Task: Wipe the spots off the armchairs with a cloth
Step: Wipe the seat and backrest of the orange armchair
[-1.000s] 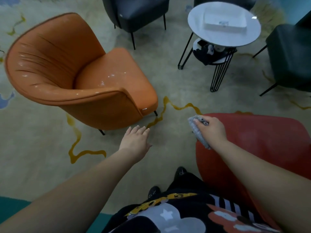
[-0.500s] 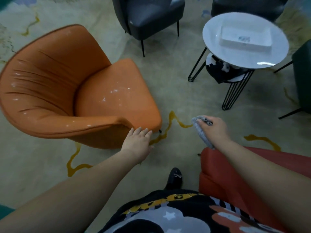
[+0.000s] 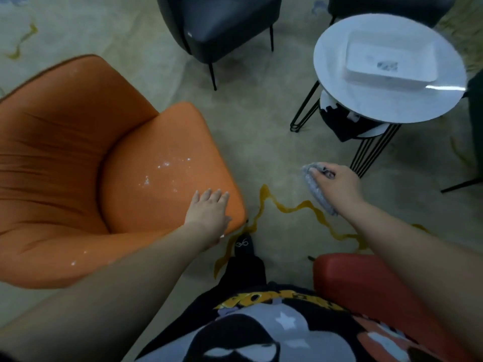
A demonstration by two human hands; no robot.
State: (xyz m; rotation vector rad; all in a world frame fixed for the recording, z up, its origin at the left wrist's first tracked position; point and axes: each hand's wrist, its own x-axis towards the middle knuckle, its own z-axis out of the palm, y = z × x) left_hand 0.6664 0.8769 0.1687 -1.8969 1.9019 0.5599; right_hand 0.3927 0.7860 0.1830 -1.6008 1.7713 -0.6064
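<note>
An orange armchair (image 3: 78, 158) fills the left of the view, with white spots (image 3: 167, 171) scattered on its seat. My left hand (image 3: 207, 212) lies flat with straight fingers over the seat's front right corner. My right hand (image 3: 337, 184) is out over the carpet to the right of the chair and grips a crumpled grey cloth (image 3: 315, 189). A red armchair (image 3: 366, 283) shows at the lower right, beneath my right forearm.
A dark armchair (image 3: 217, 24) stands at the top centre. A round white table (image 3: 386, 82) on black wire legs holds a white box (image 3: 389, 61), with dark items on its lower shelf. My dark shoe (image 3: 244, 246) stands by the orange chair's corner.
The view has closed in on the orange armchair. My left hand has moved from the carpet beside the chair onto the seat's front corner. My right hand keeps hold of the cloth.
</note>
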